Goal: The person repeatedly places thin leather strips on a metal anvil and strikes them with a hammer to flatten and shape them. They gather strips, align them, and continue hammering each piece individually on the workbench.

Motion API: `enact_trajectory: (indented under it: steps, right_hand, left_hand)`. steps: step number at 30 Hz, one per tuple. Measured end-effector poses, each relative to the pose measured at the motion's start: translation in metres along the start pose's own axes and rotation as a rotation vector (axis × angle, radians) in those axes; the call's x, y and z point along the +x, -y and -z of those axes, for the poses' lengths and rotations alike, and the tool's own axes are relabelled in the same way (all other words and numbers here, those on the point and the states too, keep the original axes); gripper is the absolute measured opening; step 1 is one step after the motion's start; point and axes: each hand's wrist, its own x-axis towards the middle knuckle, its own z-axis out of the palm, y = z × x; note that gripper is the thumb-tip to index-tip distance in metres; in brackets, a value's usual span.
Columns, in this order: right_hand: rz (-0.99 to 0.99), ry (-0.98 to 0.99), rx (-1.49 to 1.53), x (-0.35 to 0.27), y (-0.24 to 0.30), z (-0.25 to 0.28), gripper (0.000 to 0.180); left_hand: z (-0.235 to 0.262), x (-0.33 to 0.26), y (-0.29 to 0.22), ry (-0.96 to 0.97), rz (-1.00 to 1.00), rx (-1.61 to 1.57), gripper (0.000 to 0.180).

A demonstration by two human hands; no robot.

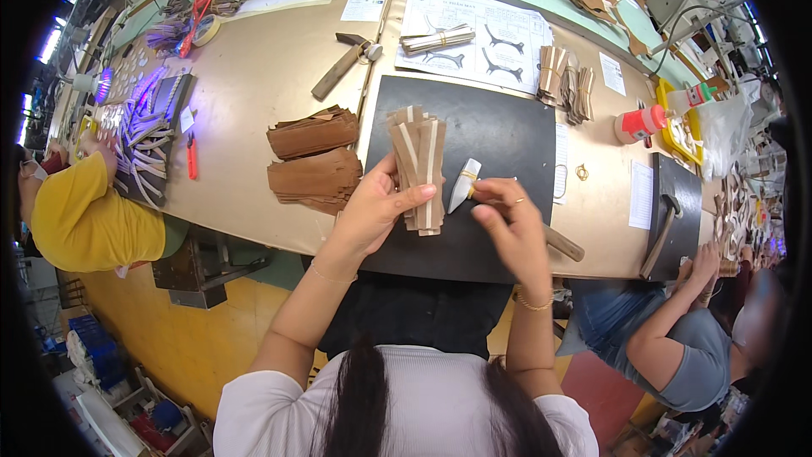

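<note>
My left hand (381, 207) is closed round a bundle of flat brown leather strips (430, 161) with pale stripes, its thumb pressed across their front. Over the middle of a hammer (565, 244) on the black mat is my right hand (518, 224), thumb and fingers apart. The hammer's metal head points to the left of that hand, and its wooden handle end shows at the right. Whether the right fingertips touch the hammer's neck is unclear. Two stacks of brown leather pieces, a far stack (311, 131) and a near stack (313, 178), lie left of the mat.
Beyond the black mat (499, 131) lie printed sheets (474, 34) with a bundle of strips. A second hammer (342, 68) rests at far left. Strip bundles (554, 72) and a red bottle (640, 123) stand right. Co-workers sit at both sides.
</note>
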Motion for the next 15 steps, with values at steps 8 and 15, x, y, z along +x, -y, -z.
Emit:
enact_trajectory:
  steps: [8, 15]
  right_hand:
    - [-0.133, 0.057, 0.427, 0.013, 0.007, -0.054, 0.062]
    - [-0.223, 0.066, 0.389, 0.021, 0.014, -0.034, 0.056]
  left_hand:
    - [-0.015, 0.007, 0.001, -0.085, -0.074, 0.147, 0.066]
    - [-0.004, 0.012, -0.011, -0.123, -0.316, 0.112, 0.070]
